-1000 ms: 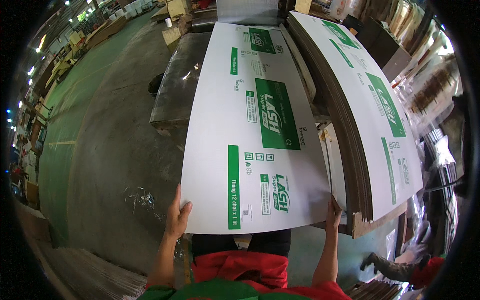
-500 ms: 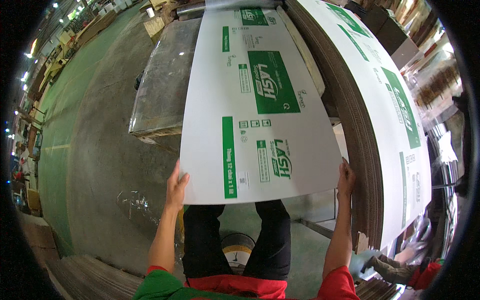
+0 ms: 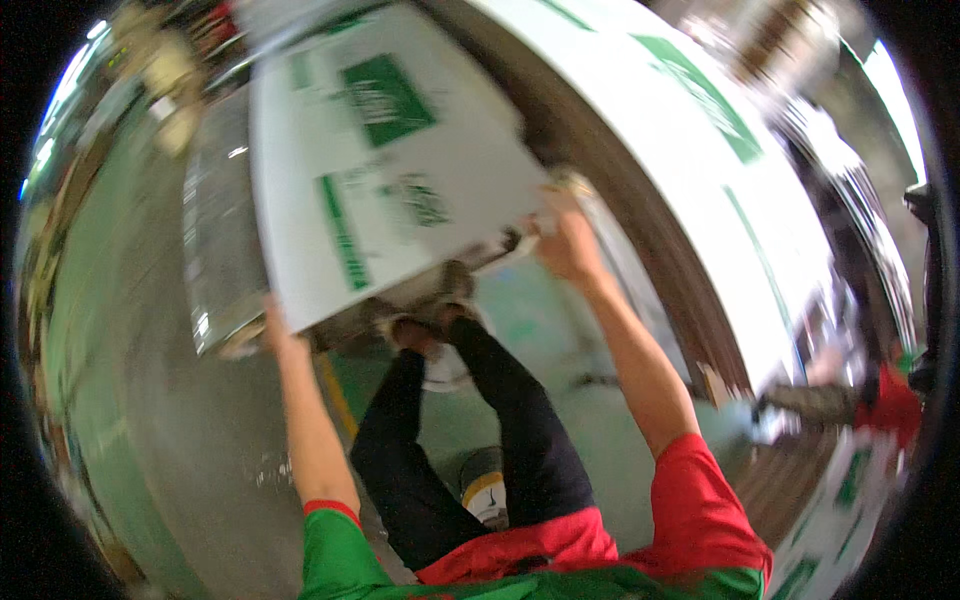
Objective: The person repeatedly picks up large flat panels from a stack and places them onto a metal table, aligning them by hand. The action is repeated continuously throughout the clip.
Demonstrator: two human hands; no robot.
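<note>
A large white cardboard sheet (image 3: 400, 165) with green printed blocks stretches away in front of me, blurred by motion. Its near edge is over a low surface beyond my feet. My left hand (image 3: 280, 328) grips the near left corner, its fingers partly hidden by the sheet. At the near right corner my right hand (image 3: 568, 240) is closed on the edge, the fingers smeared.
A tall stack of similar cardboard sheets (image 3: 660, 255) runs along my right. Left of the sheet lies a plastic-covered surface (image 3: 215, 220). A round dark and yellow-banded object (image 3: 485, 490) is between my legs. Another person in red (image 3: 890, 405) is at far right.
Both hands have moved forward and left with the sheet, away from my body. My arms are stretched out further and the view has tilted.
</note>
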